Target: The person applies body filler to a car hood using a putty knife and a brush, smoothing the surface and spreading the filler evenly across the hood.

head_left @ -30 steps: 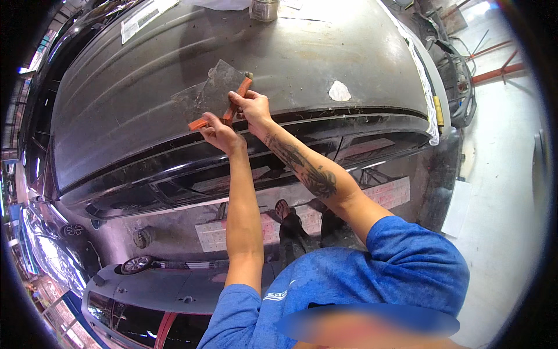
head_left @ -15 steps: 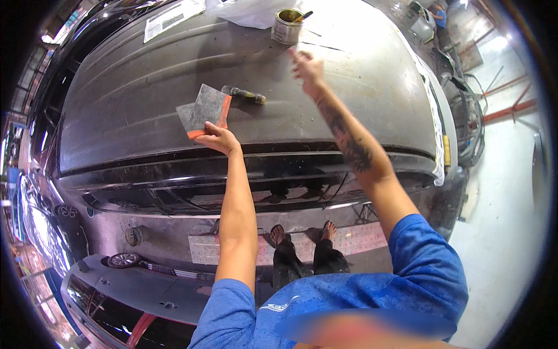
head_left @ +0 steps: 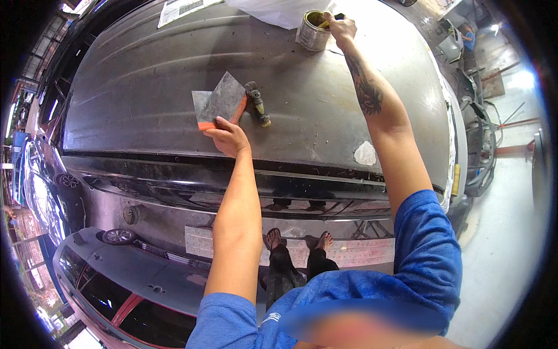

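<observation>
Left hand (head_left: pixel 229 136) pinching spreader (head_left: pixel 221 102) mid-roof (head_left: pixel 145 87); right hand (head_left: pixel 341 26) gripping stick at can (head_left: pixel 312 30) rim

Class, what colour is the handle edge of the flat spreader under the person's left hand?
Orange, on the spreader beneath the left hand; seen in the head view.

Both bare forearms rise from the lower edge out of short blue sleeves, stretched nearly straight over the car roof. The left hand (head_left: pixel 228 136) sits near the roof's near edge, knuckles up and wrist bent a little, its fingers closed around something pinched between thumb and fingertips (the palm itself is hidden). The right arm, tattooed along the forearm, reaches much farther, toward the roof's far edge, where the right hand (head_left: pixel 342 26) is curled in a loose fist with the fingers gripping downward, well apart from the left.
</observation>
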Demonstrator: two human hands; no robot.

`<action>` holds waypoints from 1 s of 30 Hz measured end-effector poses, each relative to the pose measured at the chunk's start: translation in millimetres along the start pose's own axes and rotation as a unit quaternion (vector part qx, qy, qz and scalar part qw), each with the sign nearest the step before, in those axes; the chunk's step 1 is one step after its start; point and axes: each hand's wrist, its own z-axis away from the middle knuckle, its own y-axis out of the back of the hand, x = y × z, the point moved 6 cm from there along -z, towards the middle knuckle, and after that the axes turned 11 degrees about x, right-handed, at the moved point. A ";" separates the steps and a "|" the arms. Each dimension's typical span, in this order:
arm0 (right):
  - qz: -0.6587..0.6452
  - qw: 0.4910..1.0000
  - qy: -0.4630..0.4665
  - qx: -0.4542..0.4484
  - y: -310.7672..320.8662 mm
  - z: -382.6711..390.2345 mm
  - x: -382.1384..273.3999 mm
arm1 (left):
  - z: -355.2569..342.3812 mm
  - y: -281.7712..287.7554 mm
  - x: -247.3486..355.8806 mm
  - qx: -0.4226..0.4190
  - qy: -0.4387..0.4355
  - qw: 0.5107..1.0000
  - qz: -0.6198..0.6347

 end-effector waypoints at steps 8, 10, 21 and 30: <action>-0.030 0.969 0.230 0.080 54.9 -15.2 -48.2 | 1.0 1.7 0.5 0.017 -0.031 0.999 -0.013; -0.094 0.977 0.192 0.028 74.4 -17.5 -46.6 | 1.0 3.0 3.0 0.032 -0.048 0.998 -0.010; -0.266 0.953 0.143 -0.002 114.3 16.0 -41.9 | 0.1 1.8 3.0 0.052 -0.086 0.995 -0.010; -0.548 0.791 -0.265 0.057 92.5 34.5 33.2 | 0.3 1.2 3.2 0.036 -0.082 0.996 -0.014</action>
